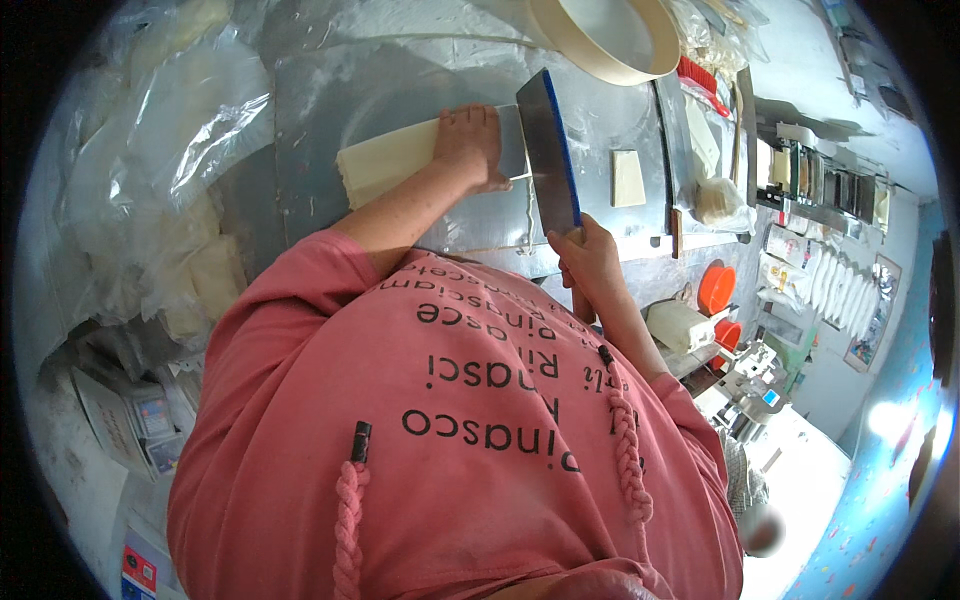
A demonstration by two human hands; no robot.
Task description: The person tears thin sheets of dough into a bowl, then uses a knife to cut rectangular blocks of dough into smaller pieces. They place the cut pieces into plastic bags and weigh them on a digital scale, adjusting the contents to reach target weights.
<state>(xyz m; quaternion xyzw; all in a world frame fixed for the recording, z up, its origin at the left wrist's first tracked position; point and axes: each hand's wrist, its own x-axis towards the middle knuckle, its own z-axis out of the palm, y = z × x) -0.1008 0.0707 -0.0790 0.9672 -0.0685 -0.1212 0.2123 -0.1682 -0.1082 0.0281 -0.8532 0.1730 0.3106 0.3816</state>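
My left hand (469,146) lies across a folded stack of pale dough sheets (390,161), fingers at its far edge and thumb at its near edge. A flat grey plate (514,142) shows between this hand and the knife, against the dough's right end. My right hand (591,251) grips the handle of a wide knife (549,154) with a blue spine. Its blade stands on edge across the right end of the stack; the cutting edge is partly hidden. A narrow pale strip (532,206) trails beside the blade. Right of the knife lies a small cut dough piece (628,178).
The floured metal worktop (315,82) carries a round wooden-rimmed sieve (667,56) at the far right. Clear plastic bags (202,112) crowd the left side. A red brush (701,79) and bagged items (724,202) lie rightward. Orange basins (717,289) and a plastic jug (679,326) stand beyond my right arm.
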